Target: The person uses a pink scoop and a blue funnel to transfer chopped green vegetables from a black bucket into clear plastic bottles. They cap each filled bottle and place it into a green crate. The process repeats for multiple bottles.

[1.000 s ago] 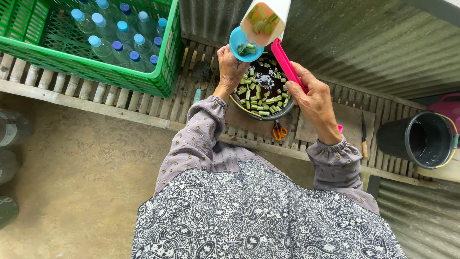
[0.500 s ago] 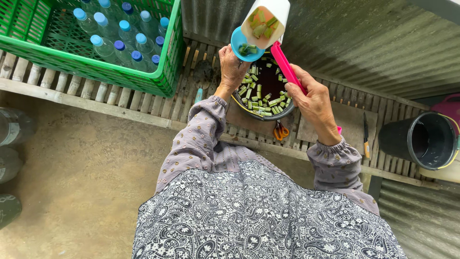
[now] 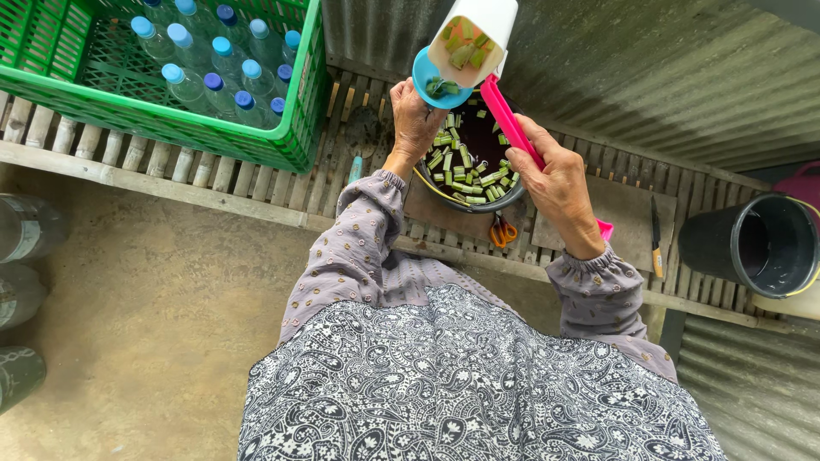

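Note:
My right hand (image 3: 557, 183) grips the pink handle (image 3: 512, 124) of a white scoop (image 3: 472, 40), raised and tilted above a dark bowl (image 3: 472, 162). Cut green vegetable pieces lie inside the scoop and float in dark liquid in the bowl. My left hand (image 3: 414, 119) holds a small blue cup (image 3: 434, 81) with green bits in it, right under the scoop's mouth at the bowl's far left rim. The bowl stands on a slatted wooden rack (image 3: 256, 183).
A green crate (image 3: 162, 128) of blue-capped bottles sits at the left on the rack. Orange-handled scissors (image 3: 503, 232) lie by the bowl, a knife (image 3: 655, 239) and a black bucket (image 3: 756, 248) to the right. Dark bottles (image 3: 26, 230) lie on the concrete floor at the left.
The scoop has lifted and tipped a little further over the blue cup. Both hands stay over the bowl.

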